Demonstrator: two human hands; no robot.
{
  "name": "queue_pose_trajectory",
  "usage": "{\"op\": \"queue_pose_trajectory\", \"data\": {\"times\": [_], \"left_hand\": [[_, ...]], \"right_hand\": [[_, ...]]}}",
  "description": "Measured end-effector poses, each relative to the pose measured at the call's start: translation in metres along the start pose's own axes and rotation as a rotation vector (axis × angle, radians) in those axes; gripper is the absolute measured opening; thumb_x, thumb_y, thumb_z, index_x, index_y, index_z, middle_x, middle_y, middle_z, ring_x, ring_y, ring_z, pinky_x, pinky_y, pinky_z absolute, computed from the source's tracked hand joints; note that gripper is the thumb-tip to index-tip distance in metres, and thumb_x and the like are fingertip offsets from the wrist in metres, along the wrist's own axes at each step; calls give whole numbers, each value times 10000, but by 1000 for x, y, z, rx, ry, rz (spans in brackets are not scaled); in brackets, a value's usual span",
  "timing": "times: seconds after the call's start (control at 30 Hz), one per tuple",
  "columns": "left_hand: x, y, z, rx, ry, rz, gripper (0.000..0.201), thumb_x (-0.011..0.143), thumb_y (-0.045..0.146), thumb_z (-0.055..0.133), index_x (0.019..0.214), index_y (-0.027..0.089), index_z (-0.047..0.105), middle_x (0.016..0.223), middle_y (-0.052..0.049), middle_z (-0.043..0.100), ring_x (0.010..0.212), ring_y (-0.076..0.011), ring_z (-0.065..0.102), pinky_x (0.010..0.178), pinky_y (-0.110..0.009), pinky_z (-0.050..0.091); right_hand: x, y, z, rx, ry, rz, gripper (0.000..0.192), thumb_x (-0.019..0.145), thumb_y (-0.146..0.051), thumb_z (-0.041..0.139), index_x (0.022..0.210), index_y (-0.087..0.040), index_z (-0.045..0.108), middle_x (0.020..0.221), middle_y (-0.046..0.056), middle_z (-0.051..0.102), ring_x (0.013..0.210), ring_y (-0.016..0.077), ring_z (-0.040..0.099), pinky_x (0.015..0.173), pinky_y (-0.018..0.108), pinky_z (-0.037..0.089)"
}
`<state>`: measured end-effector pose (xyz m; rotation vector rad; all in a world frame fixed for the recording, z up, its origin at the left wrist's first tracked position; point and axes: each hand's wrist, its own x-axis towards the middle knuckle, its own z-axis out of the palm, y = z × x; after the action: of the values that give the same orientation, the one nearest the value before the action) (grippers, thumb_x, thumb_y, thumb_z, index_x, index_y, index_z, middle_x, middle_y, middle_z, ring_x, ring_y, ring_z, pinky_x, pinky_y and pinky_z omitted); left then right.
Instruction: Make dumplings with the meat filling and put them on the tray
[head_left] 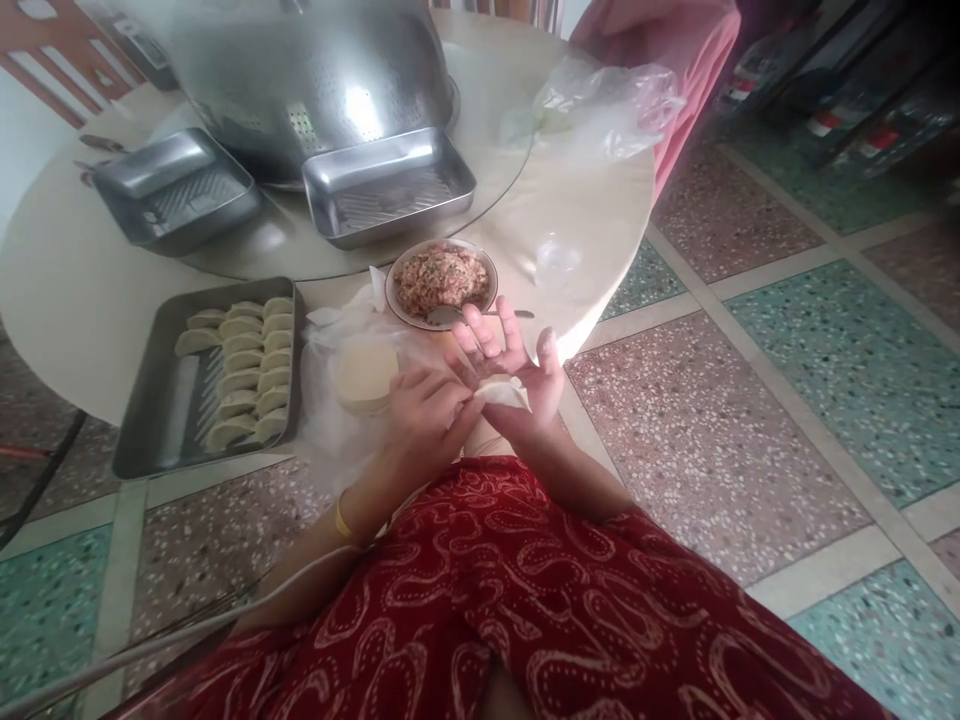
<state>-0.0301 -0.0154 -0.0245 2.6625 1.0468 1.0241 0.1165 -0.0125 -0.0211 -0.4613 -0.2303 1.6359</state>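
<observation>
A folded white dumpling (504,392) rests on the palm of my right hand (534,385), which is turned up with its fingers spread. At the dumpling's left end, the bent fingers of my left hand (429,405) pinch its edge. Just beyond my hands stands a bowl of minced filling (441,275), with a spoon (445,315) lying in it and its handle sticking out to the right. Left of my left hand, a stack of round dough wrappers (366,372) sits on a clear plastic bag (322,430).
A grey metal tray (180,400) at the left holds rows of folded dumplings (241,358). Two more metal trays (390,185) (176,190) and a large perforated steel pot (315,90) stand farther back. A plastic bag (607,110) lies near the round table's right edge.
</observation>
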Motion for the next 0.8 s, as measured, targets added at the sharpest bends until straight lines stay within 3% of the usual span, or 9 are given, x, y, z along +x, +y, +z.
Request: {"op": "queue_pose_trajectory", "data": {"times": [0.07, 0.17, 0.3, 0.4, 0.53, 0.7, 0.8], "left_hand": [[-1, -1, -3, 31, 26, -12, 232, 950, 367, 591, 807, 189, 635, 772, -29, 698, 764, -186, 599, 752, -358, 451], [0, -1, -9, 85, 68, 7, 319, 928, 467, 621, 1066, 181, 643, 959, -73, 724, 857, -213, 643, 800, -377, 498], [6, -3, -16, 22, -94, 102, 393, 990, 382, 533, 1324, 176, 530, 1221, -142, 655, 1086, -245, 648, 855, -377, 561], [6, -8, -22, -11, -191, 164, 322, 1000, 295, 513, 1296, 171, 541, 1230, -143, 651, 1095, -239, 655, 859, -376, 580], [1, -14, -30, -28, -207, 212, 241, 987, 220, 522, 1206, 142, 587, 1204, -142, 677, 1089, -239, 666, 884, -386, 586], [-13, -21, -42, -36, -175, 117, 233, 963, 232, 572, 1173, 149, 630, 1128, -128, 710, 1034, -235, 688, 872, -386, 591], [-29, -29, -52, -149, -136, -5, 232, 947, 250, 606, 1155, 160, 655, 1115, -124, 709, 1006, -203, 686, 869, -354, 581]], "right_hand": [[0, 2, 2, -2, -6, 2, 476, 899, -638, 363, 1136, -365, 672, 1160, -17, 753, 1133, 196, 657, 1056, 491, 460], [0, 7, 4, -47, -4, 12, 472, 885, -651, 395, 1139, -367, 675, 1177, -19, 748, 1163, 204, 651, 1059, 472, 470], [-4, 15, 6, -155, -76, 70, 510, 901, -661, 409, 1263, -369, 619, 1295, -20, 695, 1275, 199, 597, 1126, 459, 430], [-7, 21, 6, -205, -119, 107, 550, 919, -683, 385, 1345, -380, 557, 1364, -25, 651, 1321, 190, 567, 1183, 448, 369], [-5, 29, 7, -172, -92, 192, 547, 956, -661, 308, 1360, -379, 546, 1359, -23, 652, 1296, 177, 579, 1172, 436, 382], [3, 45, 15, -139, -34, 264, 501, 955, -608, 326, 1270, -347, 614, 1287, -9, 697, 1218, 182, 612, 1105, 419, 448], [8, 61, 22, -167, -21, 326, 513, 944, -609, 301, 1227, -340, 634, 1240, -13, 716, 1176, 191, 628, 1066, 436, 476]]}}
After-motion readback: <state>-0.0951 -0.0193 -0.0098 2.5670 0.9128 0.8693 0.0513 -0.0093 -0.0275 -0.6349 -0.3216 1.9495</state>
